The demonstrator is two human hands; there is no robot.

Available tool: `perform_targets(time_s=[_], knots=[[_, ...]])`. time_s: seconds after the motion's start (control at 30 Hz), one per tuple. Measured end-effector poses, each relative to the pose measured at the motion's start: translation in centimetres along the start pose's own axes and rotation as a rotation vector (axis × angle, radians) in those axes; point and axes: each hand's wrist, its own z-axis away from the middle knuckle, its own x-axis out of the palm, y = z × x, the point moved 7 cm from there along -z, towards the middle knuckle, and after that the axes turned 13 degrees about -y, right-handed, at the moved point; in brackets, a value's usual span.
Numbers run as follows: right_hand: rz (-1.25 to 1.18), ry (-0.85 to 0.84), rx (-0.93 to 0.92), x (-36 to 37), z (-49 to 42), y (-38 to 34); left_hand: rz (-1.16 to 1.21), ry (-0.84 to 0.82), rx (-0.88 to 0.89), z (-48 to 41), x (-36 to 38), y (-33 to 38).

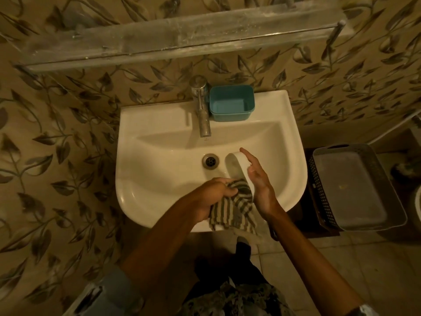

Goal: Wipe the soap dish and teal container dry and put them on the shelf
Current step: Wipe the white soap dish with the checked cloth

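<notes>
Over the white sink (pixel 159 124), my right hand (pixel 259 181) holds a white oval soap dish (pixel 237 167) tilted on its edge, fingers along its outer side. My left hand (pixel 214 195) grips a striped cloth (pixel 237 208) and presses it into the near end of the dish. The teal container (pixel 231 103) stands empty on the sink's back ledge, just right of the tap (pixel 201 106). The glass shelf (pixel 173 35) runs across the wall above the sink, dusty and bare.
The drain (pixel 210 161) lies left of the dish. A grey plastic basket (pixel 355 188) sits on a low stand to the right of the sink. Leaf-patterned tiles cover the wall. The tiled floor shows below.
</notes>
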Motion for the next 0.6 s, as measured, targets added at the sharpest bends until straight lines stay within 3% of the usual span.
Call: perform_targets(time_s=[0.17,0.37,0.5,0.6], knots=[[0.009,-0.06,-0.015,0.6,0.6,-0.5,0.294,0.007,0.005,0.1,-1.0,0.0],[0.054,-0.098,-0.024,1.2,2.2,-0.7,0.661,0.046,0.156,0.5,-1.8,1.0],[0.048,-0.153,-0.001,1.1,2.5,-0.9,0.52,0.038,0.146,0.8,-0.7,0.3],[0.117,-0.256,0.022,1.3,2.9,-0.5,0.11,0.196,0.106,1.2,-0.4,-0.1]])
